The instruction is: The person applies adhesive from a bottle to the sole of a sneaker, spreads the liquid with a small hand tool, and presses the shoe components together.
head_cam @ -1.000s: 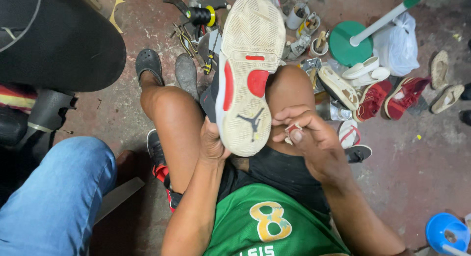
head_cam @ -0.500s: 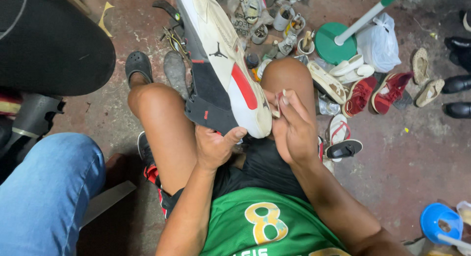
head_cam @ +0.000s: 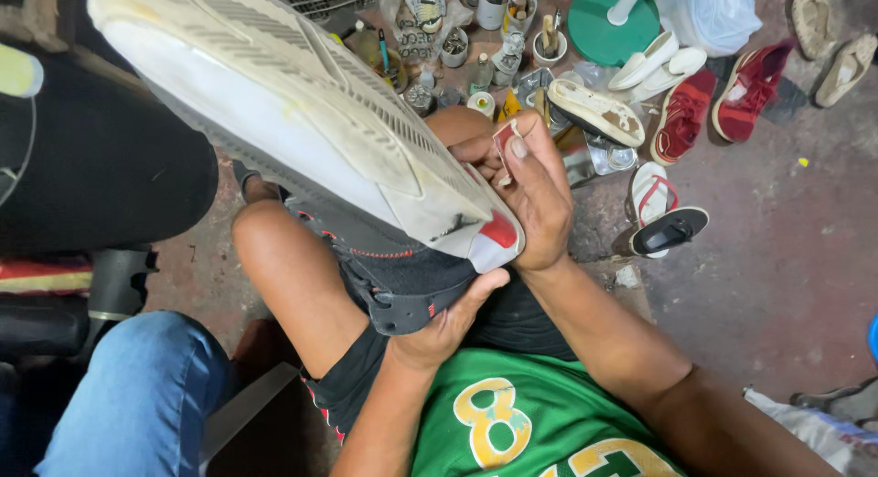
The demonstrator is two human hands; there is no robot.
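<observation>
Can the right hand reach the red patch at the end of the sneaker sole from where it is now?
Probably yes. The right hand rests against the sneaker just beside the red patch, with nothing between them. It pinches a small scrap, though, so its fingertips are occupied.

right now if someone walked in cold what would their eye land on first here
The big white-soled sneaker fills the upper left, tilted sole-up over the person's knees. The left hand cups its dark upper from below, while the right hand at its red-patched end pinches a small reddish piece. Behind, the floor is strewn with red shoes, a sandal and small pots.
</observation>
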